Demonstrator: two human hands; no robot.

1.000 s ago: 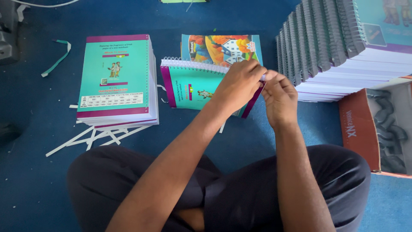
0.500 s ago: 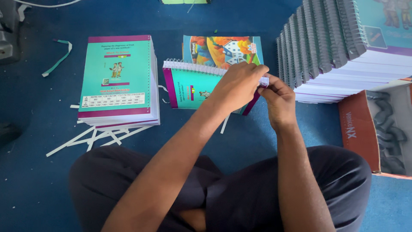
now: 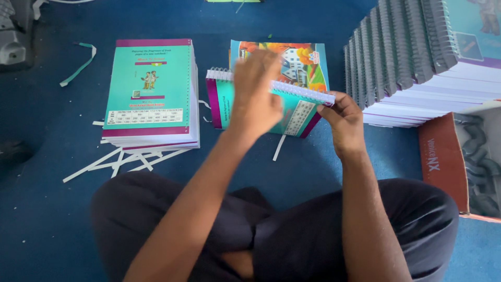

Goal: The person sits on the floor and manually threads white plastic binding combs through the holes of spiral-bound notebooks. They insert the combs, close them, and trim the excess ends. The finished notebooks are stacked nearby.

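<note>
At frame centre, the left hand (image 3: 257,96) lies blurred over a teal, purple-edged spiral-bound notebook (image 3: 292,112), grip unclear; the right hand (image 3: 342,117) pinches its right corner. Farther left sits a teal booklet stack (image 3: 151,94); upper right, bound notebooks (image 3: 417,57).

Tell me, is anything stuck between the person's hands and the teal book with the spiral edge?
Nothing visible is. The left hand rests right on the teal spiral-bound notebook, along its white coil, and the right hand pinches the coil's end at the notebook's right corner. The left hand is blurred, so its exact grip is unclear.
</note>
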